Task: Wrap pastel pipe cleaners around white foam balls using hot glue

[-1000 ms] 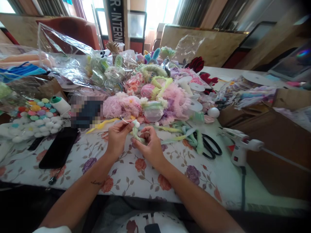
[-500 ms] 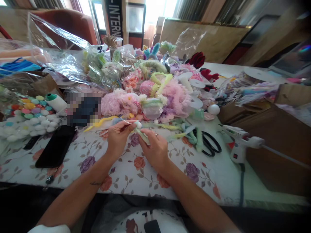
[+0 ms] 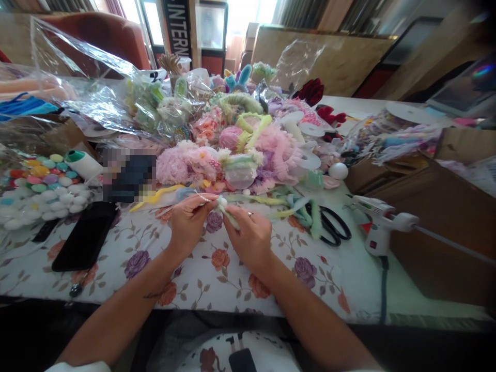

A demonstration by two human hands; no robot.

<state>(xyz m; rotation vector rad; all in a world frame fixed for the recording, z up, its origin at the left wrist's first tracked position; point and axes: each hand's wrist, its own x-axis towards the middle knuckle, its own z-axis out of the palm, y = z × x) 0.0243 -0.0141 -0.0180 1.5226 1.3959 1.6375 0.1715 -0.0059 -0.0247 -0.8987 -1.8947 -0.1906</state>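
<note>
1. The left hand [image 3: 192, 219], thumb and fingers closed together, pinches a pale-green piece [image 3: 232, 220] near its white ball [image 3: 223, 202], probably to steady it.
2. The right hand [image 3: 250, 232], similarly closed, grips the lower end; blur leaves the exact grip uncertain.
3. The piece sits between both hands above the flowered cloth [image 3: 232, 279], seemingly for two-sided control.
4. Scissors [image 3: 336, 227] and glue gun [image 3: 377, 222] lie rightward, presumably for easy reach.

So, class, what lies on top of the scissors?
Pale green and bluish strips lie across the scissors. Only the black handle end shows; the blades are covered and cannot be seen.
</note>
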